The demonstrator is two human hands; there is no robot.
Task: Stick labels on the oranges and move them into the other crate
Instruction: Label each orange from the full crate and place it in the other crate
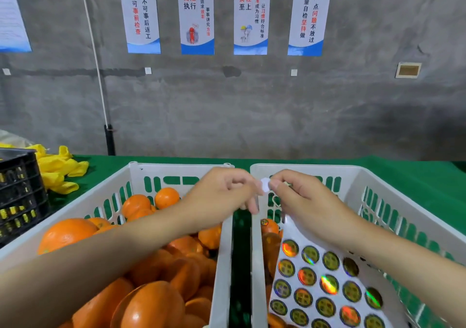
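Inside left crate (176, 170), oranges (151, 307); right crate (327, 171), labels (325, 284)

Flat, fairly dim indoor light; a darker shadow pools on the concrete wall (403, 126) at right. Holographic stickers (327, 283) throw rainbow glare. Wide-angle distortion tilts the posters (197, 15); near oranges (151, 305) blur.

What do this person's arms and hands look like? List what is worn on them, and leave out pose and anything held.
The left forearm and the right forearm are bare right to the frame edge, and no sleeve shows. The left hand and the right hand wear no gloves. No ring, watch, bracelet or wristband is visible. The nails that show look short and unpainted.
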